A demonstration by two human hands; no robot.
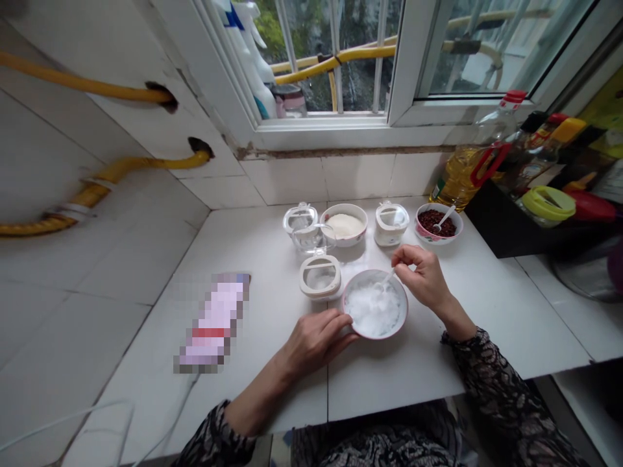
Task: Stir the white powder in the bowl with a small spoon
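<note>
A bowl (405,312) of white grainy stuff (372,308) sits on the counter before me. My left hand (316,337) grips its left rim, thumb low on the outer wall and fingers at the edge. Between the pinched fingers of my right hand (422,275) is the handle of a small white spoon (387,281), its bowl end dipped in the white stuff. Just behind my left hand stands a lidded seasoning jar (320,277). Farther back are two more such jars (391,224) (300,220) and a bowl of pale grains (344,225).
At the back right, a bowl of reddish-brown pieces (438,224) holds another white spoon. An oil bottle (460,172) and a black rack (506,220) of condiments stand beyond it. A blurred-out pinkish object (214,321) with a cable lies on the left. The window (335,58) is behind.
</note>
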